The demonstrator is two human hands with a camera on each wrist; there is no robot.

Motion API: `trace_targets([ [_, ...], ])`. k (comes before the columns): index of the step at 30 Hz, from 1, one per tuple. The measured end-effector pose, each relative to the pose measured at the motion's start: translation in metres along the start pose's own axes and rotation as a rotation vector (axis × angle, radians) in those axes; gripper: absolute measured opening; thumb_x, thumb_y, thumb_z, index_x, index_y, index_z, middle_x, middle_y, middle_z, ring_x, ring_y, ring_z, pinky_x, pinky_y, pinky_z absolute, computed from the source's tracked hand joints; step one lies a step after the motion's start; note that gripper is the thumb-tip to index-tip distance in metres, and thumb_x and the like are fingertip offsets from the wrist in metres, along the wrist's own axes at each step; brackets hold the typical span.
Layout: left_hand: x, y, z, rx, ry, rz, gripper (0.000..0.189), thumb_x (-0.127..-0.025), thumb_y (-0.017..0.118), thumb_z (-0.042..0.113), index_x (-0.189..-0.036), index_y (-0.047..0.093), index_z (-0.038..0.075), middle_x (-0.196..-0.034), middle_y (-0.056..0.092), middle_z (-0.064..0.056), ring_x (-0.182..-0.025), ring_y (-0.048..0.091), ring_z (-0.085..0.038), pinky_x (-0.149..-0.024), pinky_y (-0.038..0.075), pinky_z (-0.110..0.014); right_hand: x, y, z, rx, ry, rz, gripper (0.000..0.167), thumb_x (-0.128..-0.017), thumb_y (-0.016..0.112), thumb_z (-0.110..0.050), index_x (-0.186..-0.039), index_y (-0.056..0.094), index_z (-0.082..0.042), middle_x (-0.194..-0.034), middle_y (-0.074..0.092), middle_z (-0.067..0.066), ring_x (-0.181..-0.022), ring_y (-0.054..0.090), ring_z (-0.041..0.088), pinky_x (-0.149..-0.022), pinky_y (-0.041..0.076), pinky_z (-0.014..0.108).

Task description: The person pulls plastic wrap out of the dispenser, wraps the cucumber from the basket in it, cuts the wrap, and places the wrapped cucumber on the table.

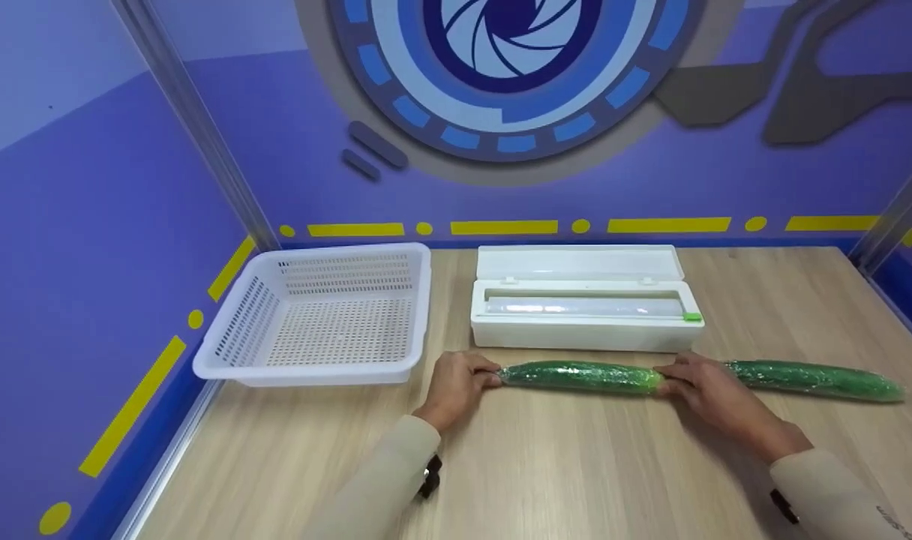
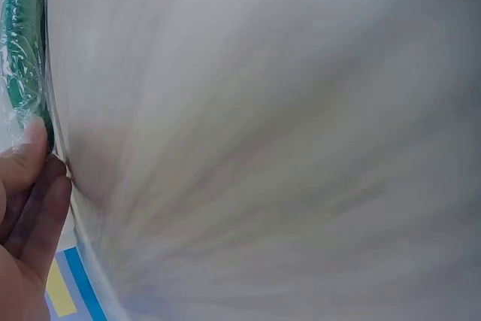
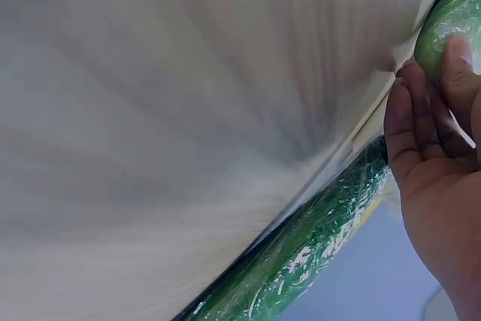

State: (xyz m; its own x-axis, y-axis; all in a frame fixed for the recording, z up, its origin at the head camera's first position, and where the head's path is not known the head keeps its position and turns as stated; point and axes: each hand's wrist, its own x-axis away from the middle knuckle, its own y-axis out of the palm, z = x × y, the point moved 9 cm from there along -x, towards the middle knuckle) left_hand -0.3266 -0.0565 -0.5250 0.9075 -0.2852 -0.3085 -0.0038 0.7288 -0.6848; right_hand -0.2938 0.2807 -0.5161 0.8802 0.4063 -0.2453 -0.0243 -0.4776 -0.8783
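Note:
A long green cucumber point(image 1: 580, 376) wrapped in clear plastic film lies across the table in front of the white box. My left hand point(image 1: 457, 386) pinches its left end; in the left wrist view the thumb point(image 2: 31, 140) presses the crinkled film there. At the paler right end, my right hand point(image 1: 711, 394) grips the tip between thumb and fingers. A second film-wrapped cucumber point(image 1: 816, 379) extends to the right from behind the right hand, which hides its left tip in the head view. That second cucumber point(image 3: 301, 253) also shows below the hand in the right wrist view.
Behind the cucumbers stands a white cling film box point(image 1: 576, 336), lid raised, with a film roll point(image 1: 583, 306) inside and a green slider point(image 1: 693, 317) at its right. A white perforated basket point(image 1: 313, 373) sits at the left. Printed panels point(image 1: 501, 195) border the wooden table point(image 1: 561, 472).

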Motion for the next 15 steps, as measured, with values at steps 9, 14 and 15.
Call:
trace_targets([
  [9,0.0001,0.001,-0.001,0.022,-0.006,-0.026,0.009,-0.089,0.083,0.005,-0.096,0.085,0.01,-0.093,0.08,0.003,-0.091,0.074,-0.009,-0.084,0.059,-0.027,-0.0005,0.0044,0.0074,-0.095,0.159,-0.071,0.014,-0.102,0.071,-0.01,-0.114,0.067,-0.004,-0.1,0.07,0.002,-0.094,0.066,0.022,-0.083,0.056,0.048],
  [14,-0.0008,0.0031,0.0003,0.026,0.01,-0.023,0.008,-0.091,0.081,0.001,-0.096,0.084,0.007,-0.095,0.08,-0.002,-0.092,0.075,-0.016,-0.084,0.059,-0.027,0.0014,0.0035,0.0057,-0.089,0.149,-0.072,0.008,-0.099,0.076,-0.015,-0.103,0.069,-0.014,-0.094,0.067,-0.008,-0.088,0.061,0.012,-0.078,0.055,0.039],
  [15,-0.0009,0.0037,0.0012,0.017,0.018,-0.026,0.007,-0.092,0.08,0.001,-0.096,0.084,0.006,-0.095,0.08,-0.002,-0.093,0.075,-0.017,-0.084,0.059,-0.028,0.0017,0.0039,0.0056,-0.095,0.149,-0.073,0.011,-0.097,0.078,-0.016,-0.103,0.07,-0.014,-0.094,0.066,-0.008,-0.088,0.06,0.012,-0.078,0.055,0.038],
])
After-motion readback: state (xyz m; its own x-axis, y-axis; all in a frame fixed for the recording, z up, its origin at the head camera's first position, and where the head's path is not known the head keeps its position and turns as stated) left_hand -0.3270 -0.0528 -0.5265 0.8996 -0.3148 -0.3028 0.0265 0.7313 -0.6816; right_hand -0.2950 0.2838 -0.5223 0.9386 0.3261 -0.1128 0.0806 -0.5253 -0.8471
